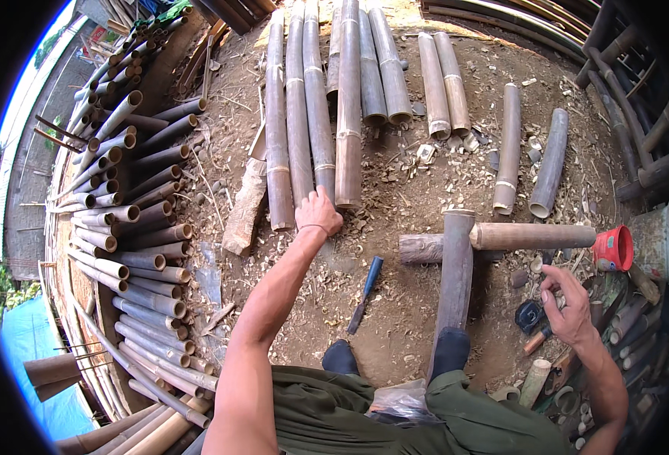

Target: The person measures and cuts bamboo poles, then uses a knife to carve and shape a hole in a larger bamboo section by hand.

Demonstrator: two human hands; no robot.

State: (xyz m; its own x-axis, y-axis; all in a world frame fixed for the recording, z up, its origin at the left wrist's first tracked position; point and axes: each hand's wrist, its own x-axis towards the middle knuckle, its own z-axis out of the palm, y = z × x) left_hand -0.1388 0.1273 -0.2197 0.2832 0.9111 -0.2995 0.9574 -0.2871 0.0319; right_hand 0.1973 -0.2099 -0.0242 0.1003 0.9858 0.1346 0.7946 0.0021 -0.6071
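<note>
My left hand (319, 214) reaches forward and is closed on the near end of a bamboo pole (321, 144), one of several long grey-brown poles lying side by side; its fingertips are partly hidden. To its right lies another bamboo pole (348, 144). My right hand (568, 305) hovers at the right with nothing visible in it, thumb and curled fingers apart. Near it are a black tape-measure-like object (529, 315) and a tool's wooden handle (538, 339). A chisel-like tool with a blue handle (372, 274) lies on the dirt between my hands.
A bamboo length (532, 236) rests across a log by an upright-looking wooden beam (456, 280) between my legs. A red bucket (614, 249) stands at right. Stacked bamboo (152, 262) lines the left. Shorter pieces (507, 148) lie ahead; shavings cover the ground. A flat wooden plank (245, 208) lies left.
</note>
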